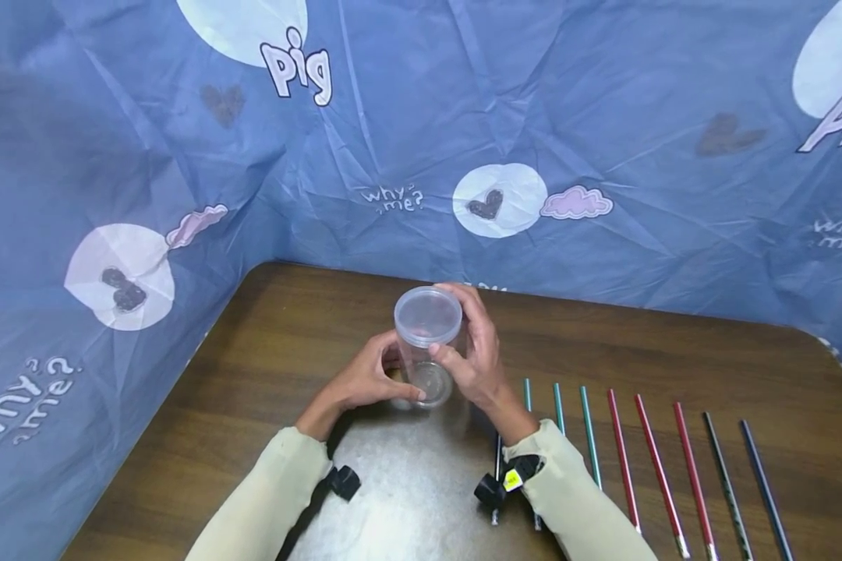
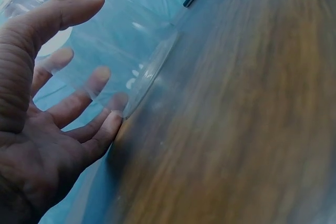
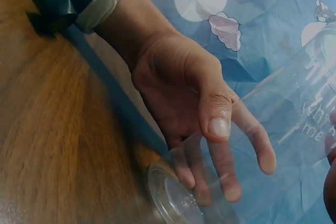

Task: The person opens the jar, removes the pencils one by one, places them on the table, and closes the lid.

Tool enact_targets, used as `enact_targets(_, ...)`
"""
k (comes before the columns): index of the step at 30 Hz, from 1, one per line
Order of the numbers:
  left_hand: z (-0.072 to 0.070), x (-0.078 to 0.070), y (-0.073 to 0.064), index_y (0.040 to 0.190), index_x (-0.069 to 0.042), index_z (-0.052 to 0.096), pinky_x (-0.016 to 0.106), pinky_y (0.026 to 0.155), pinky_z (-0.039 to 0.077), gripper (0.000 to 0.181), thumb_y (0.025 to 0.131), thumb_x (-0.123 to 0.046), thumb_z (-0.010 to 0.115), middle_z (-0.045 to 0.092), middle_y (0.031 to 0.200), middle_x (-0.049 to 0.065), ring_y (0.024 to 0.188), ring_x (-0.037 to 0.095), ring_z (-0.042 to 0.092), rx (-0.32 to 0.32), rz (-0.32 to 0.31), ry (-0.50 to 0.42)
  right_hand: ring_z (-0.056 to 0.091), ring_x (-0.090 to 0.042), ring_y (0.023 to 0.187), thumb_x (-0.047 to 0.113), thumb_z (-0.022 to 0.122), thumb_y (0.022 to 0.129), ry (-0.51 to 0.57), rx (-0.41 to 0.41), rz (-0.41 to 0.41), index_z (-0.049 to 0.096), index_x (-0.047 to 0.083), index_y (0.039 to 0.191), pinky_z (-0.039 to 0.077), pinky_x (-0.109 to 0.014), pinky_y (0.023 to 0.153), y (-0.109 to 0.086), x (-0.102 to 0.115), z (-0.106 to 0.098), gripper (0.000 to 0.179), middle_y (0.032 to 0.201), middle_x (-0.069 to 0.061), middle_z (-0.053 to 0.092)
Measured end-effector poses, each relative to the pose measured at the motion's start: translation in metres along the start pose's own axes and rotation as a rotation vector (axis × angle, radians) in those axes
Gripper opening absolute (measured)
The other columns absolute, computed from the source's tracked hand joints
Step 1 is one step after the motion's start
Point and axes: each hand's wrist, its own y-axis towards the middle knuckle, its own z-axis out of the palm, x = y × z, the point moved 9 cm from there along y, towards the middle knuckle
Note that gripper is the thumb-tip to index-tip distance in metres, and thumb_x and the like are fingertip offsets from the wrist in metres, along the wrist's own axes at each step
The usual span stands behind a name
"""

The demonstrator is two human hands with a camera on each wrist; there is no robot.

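Note:
A tall clear plastic jar [image 1: 431, 354] with a pale, translucent round top [image 1: 428, 308] stands between my two hands, tilted slightly in the head view. My left hand [image 1: 365, 378] curves round its lower part, thumb in front near the base. Higher up, my right hand [image 1: 480, 366] grips the jar from the right, its thumb on the near side just below the rim. Through the jar's wall, the fingers [image 3: 226, 177] of the left hand show in the right wrist view. The jar's base [image 2: 152, 74] is close over the tabletop in the left wrist view.
Several pencils [image 1: 656, 460], teal, red and dark, lie in a spaced row on the brown wooden table [image 1: 309, 312] at the right. The right forearm passes over some of them. A blue printed cloth [image 1: 407, 117] hangs behind the table and along its left side.

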Motion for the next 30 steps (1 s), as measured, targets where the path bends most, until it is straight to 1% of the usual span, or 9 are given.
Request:
enact_targets(4,-0.002,0.001,-0.001,0.131,-0.003,0.057,0.039,0.094,0.054,0.074,0.064,0.003,0.09,0.067,0.118,0.01,0.107,0.033,0.065,-0.011,-0.009,-0.004,0.05,-0.028,0.117,0.026,0.068,0.074,0.01,-0.009,0.002,0.054,-0.008,0.131,0.041,-0.034,0.105,0.0,-0.002,0.0,0.067,0.124,-0.02,0.055)
enact_targets(8,-0.006,0.001,-0.003,0.13,-0.001,0.056,0.039,0.093,0.054,0.074,0.064,0.002,0.09,0.067,0.118,0.011,0.106,0.034,0.064,-0.022,-0.007,-0.006,0.05,-0.028,0.117,0.026,0.069,0.075,0.012,0.007,0.005,0.054,-0.008,0.131,0.041,-0.034,0.105,0.001,-0.005,0.003,0.067,0.124,-0.02,0.055)
enact_targets(13,-0.009,0.004,-0.004,0.13,0.001,0.056,0.042,0.097,0.053,0.075,0.063,0.004,0.089,0.066,0.119,0.016,0.107,0.038,0.063,-0.029,-0.001,-0.026,0.05,-0.026,0.116,0.025,0.066,0.075,-0.039,0.051,0.024,0.054,-0.005,0.132,0.044,-0.033,0.099,0.004,-0.007,0.005,0.065,0.125,-0.018,0.055)
enact_targets(16,-0.011,0.007,-0.005,0.13,0.002,0.055,0.044,0.1,0.051,0.076,0.062,0.006,0.089,0.065,0.12,0.018,0.109,0.038,0.063,-0.034,-0.01,-0.046,0.05,-0.025,0.114,0.024,0.065,0.075,-0.075,0.081,0.037,0.054,-0.003,0.132,0.044,-0.033,0.096,0.004,-0.008,0.006,0.064,0.125,-0.016,0.055)
enact_targets(21,-0.01,0.014,-0.006,0.132,0.004,0.054,0.044,0.104,0.048,0.076,0.064,0.007,0.088,0.064,0.123,0.02,0.113,0.035,0.061,-0.022,-0.028,-0.059,0.05,-0.024,0.114,0.022,0.065,0.075,-0.101,0.1,0.056,0.053,-0.002,0.134,0.043,-0.034,0.097,0.003,-0.009,0.006,0.065,0.125,-0.015,0.055)
enact_targets(24,-0.008,0.016,-0.004,0.135,0.003,0.051,0.042,0.106,0.046,0.077,0.067,0.008,0.087,0.062,0.127,0.02,0.118,0.035,0.059,-0.003,-0.024,-0.054,0.049,-0.024,0.118,0.021,0.064,0.077,-0.105,0.106,0.065,0.048,-0.002,0.14,0.04,-0.035,0.101,0.0,-0.01,0.003,0.069,0.131,-0.016,0.053)
enact_targets(27,-0.006,0.016,-0.002,0.14,0.002,0.046,0.041,0.108,0.045,0.083,0.068,0.007,0.087,0.058,0.133,0.02,0.122,0.036,0.057,0.017,-0.021,-0.053,0.046,-0.027,0.124,0.018,0.058,0.08,-0.097,0.102,0.064,0.039,-0.004,0.146,0.037,-0.038,0.105,-0.004,-0.01,-0.005,0.072,0.137,-0.021,0.049)
enact_targets(29,-0.007,0.014,-0.001,0.144,0.0,0.04,0.041,0.109,0.043,0.09,0.068,0.006,0.087,0.055,0.137,0.021,0.125,0.036,0.054,0.025,-0.024,-0.063,0.045,-0.031,0.127,0.015,0.054,0.083,-0.105,0.078,0.06,0.036,-0.006,0.147,0.036,-0.042,0.107,-0.006,-0.009,-0.015,0.069,0.14,-0.024,0.047)
enact_targets(30,-0.008,0.013,-0.002,0.146,-0.002,0.038,0.04,0.11,0.042,0.093,0.068,0.004,0.088,0.053,0.138,0.021,0.127,0.036,0.053,0.026,-0.028,-0.068,0.044,-0.032,0.129,0.014,0.052,0.086,-0.124,0.055,0.072,0.036,-0.006,0.147,0.035,-0.044,0.108,-0.009,-0.01,-0.021,0.066,0.14,-0.025,0.047)
